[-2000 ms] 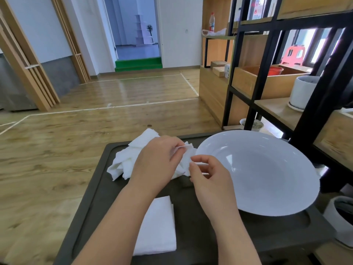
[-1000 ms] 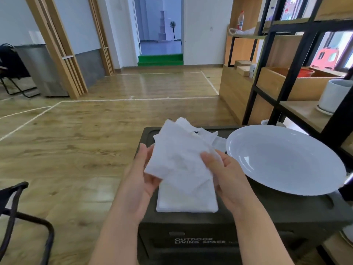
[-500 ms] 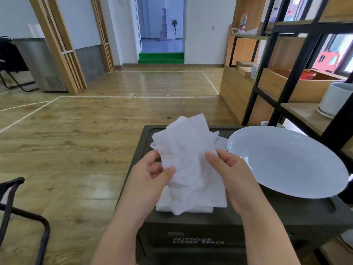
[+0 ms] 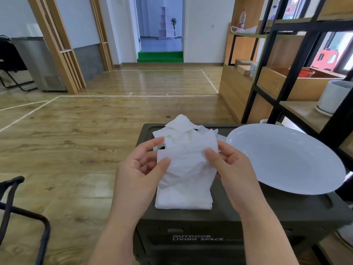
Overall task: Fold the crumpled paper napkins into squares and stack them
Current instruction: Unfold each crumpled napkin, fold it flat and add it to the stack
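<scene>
A crumpled white napkin (image 4: 188,159) is held up in the air between both hands, above the dark storage box (image 4: 238,211). My left hand (image 4: 137,175) pinches its left edge with thumb and fingers. My right hand (image 4: 233,173) pinches its right edge. Below it, a stack of folded white napkins (image 4: 183,199) lies flat on the box lid near the front. A heap of crumpled napkins (image 4: 179,125) lies at the lid's far side, partly hidden behind the held one.
A large white plate (image 4: 286,159) covers the right half of the box lid. A black and wood shelf unit (image 4: 277,73) with a white pot stands at the right. A black chair frame (image 4: 23,213) is at the lower left. Wooden floor lies around.
A crumpled napkin was lifted from the far heap and spread between both hands. Over the last second it was turned and pulled wider above the folded stack.
</scene>
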A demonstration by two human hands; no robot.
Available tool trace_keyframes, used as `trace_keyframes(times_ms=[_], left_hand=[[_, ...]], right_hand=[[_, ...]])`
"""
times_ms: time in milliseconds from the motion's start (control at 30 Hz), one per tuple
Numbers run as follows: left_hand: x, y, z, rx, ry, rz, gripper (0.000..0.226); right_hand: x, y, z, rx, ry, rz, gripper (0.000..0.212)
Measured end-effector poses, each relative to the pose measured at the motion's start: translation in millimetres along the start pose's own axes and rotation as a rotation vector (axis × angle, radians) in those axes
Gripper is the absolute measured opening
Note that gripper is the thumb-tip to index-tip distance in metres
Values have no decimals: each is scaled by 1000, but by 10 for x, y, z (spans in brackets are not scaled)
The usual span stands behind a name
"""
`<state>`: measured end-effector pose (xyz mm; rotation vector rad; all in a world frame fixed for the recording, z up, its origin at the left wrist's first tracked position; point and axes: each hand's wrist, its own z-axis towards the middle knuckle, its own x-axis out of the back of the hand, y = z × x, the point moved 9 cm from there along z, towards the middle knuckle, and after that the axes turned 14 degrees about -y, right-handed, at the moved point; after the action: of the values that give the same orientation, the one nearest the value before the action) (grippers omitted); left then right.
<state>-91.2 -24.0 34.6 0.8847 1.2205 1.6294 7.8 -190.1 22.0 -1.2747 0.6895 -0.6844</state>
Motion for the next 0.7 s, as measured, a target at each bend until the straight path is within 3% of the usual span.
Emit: trace_keyframes(times_ms=[200, 400, 467, 567, 700], left_hand=[[4, -5, 3, -29, -7, -26, 49], [6, 14, 7, -74, -37, -202, 53], [15, -9, 22, -72, -41, -330, 42], [23, -144, 40, 45, -13, -325, 27], [-68, -224, 13, 187, -58, -167, 42]], right_hand=[[-90, -38, -30, -2, -163, -46, 40], [15, -113, -72, 62, -17, -203, 27], [11, -155, -76, 116, -7, -195, 31], [-5, -197, -75, 184, -10, -185, 36], [-22, -186, -57, 246, -41, -164, 43]])
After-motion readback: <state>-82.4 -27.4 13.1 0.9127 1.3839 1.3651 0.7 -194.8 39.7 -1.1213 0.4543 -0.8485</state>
